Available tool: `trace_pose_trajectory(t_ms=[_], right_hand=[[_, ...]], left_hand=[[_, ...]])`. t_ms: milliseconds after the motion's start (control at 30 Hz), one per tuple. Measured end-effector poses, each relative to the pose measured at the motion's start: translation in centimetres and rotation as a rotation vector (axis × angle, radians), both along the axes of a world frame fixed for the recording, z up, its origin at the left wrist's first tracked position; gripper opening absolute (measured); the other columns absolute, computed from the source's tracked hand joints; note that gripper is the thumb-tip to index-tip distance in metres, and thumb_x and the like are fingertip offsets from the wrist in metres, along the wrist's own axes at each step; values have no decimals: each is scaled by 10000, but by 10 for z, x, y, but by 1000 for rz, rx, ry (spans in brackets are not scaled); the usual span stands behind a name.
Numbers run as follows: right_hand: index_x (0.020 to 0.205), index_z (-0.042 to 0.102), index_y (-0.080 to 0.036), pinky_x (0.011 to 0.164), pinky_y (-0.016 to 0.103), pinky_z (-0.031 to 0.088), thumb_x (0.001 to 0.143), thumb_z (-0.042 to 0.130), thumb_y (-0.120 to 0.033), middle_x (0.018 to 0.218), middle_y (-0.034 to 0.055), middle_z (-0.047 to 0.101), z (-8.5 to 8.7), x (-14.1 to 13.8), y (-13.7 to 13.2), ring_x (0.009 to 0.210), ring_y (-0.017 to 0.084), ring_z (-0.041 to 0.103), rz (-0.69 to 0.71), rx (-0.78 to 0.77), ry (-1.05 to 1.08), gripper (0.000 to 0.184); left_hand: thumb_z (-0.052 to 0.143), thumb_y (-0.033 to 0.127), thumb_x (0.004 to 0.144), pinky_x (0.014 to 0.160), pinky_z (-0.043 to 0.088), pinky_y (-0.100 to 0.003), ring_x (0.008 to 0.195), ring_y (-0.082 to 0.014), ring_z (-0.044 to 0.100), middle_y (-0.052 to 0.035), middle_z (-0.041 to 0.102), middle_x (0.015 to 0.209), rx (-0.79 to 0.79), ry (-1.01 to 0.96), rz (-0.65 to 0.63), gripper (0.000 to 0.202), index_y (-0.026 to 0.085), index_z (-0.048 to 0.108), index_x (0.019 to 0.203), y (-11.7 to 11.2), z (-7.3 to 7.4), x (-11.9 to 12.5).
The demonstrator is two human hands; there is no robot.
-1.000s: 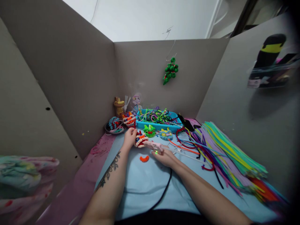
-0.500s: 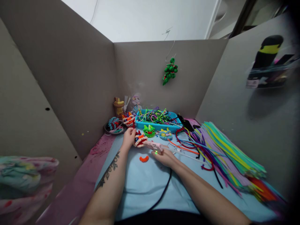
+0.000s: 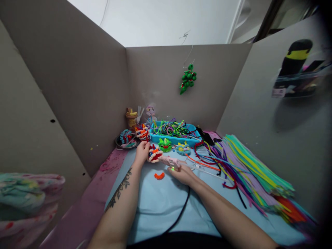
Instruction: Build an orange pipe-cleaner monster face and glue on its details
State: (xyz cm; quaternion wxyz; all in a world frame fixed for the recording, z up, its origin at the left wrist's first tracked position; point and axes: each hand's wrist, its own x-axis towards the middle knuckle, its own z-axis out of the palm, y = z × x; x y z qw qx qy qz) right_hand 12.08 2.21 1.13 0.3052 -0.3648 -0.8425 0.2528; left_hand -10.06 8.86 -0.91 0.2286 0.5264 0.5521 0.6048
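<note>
My left hand (image 3: 141,153) is closed on the left side of a red, orange and cream pipe-cleaner animal head (image 3: 155,154), holding it above the blue cloth. In my right hand (image 3: 183,174) is a pale pink hot glue gun (image 3: 171,162) with a green light lit. Its nozzle points left and meets the head's right side; whether it touches cannot be made out. A curved orange pipe-cleaner piece (image 3: 159,176) lies on the cloth just below. Behind the held head sit a green pipe-cleaner head (image 3: 165,145) and a light blue and yellow one (image 3: 183,148).
A blue basket (image 3: 176,140) of tangled pipe cleaners stands at the back. Bundles of long pipe cleaners (image 3: 249,166) fill the right side. A dark bowl (image 3: 120,144) sits back left. The black cord (image 3: 181,212) runs toward me. Grey partitions (image 3: 160,79) enclose the table.
Almost nothing differs. My left hand has shifted very slightly left with the pipe-cleaner head; the glue gun stays in place.
</note>
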Motion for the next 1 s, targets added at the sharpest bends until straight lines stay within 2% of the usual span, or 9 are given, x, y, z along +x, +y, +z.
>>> trace_pose_trajectory(t_ms=[100,500,700,1000], right_hand=[[1173,568,-275,982,309,394,759,489,-214,1193,-37,580,-1,0,0,1100,207,533,-26,-7,-2,426],[1182,555,-292,976,313,401,758,490,-199,1190,-44,580,0,0,1,1096,199,538,18,21,32,439],[1161,577,-267,964,317,415,756,497,-215,1153,-26,607,1,1,0,1082,208,548,-9,-28,24,416],[1206,535,-288,982,324,399,761,484,-199,1204,-37,570,6,0,-1,1104,202,532,9,-20,39,456]], left_hand=[[494,398,764,498,370,-206,530,-115,489,26,528,579,6,-6,-3,234,178,519,690,-1,0,0],[497,385,765,498,368,-204,512,-107,480,35,517,559,4,-21,-13,224,175,519,690,-4,5,1],[491,384,765,494,366,-206,510,-108,478,35,516,560,0,-30,-16,223,176,512,687,-4,6,1],[495,387,755,502,364,-213,508,-112,469,35,496,543,-2,-25,-13,224,182,508,666,-6,9,1]])
